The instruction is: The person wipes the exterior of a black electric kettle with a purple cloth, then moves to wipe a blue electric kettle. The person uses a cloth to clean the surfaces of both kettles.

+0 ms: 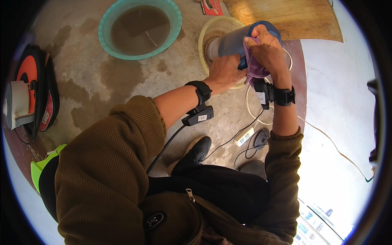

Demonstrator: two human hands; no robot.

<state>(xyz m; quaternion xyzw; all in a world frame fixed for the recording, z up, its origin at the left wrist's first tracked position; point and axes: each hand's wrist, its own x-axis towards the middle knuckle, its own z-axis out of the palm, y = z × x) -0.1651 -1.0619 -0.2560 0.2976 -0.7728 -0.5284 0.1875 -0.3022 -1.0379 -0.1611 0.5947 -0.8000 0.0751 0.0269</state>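
Head view: right fingers (258,31) pinch purple cloth (255,68), left fingers (240,74) (arm (179,104) slanted) clasp handle (243,63).

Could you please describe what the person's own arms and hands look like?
The left sleeve and right sleeve are ribbed olive-brown cloth, ending short of the wrists. Each wrist wears a black strap with a black box, a white label and a thin dark cable. The left hand and right hand are bare.

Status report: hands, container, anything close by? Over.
Left hand gripping blue container by handle. Right hand holding purple cloth beside handle. Pale yellow basin behind container in view.
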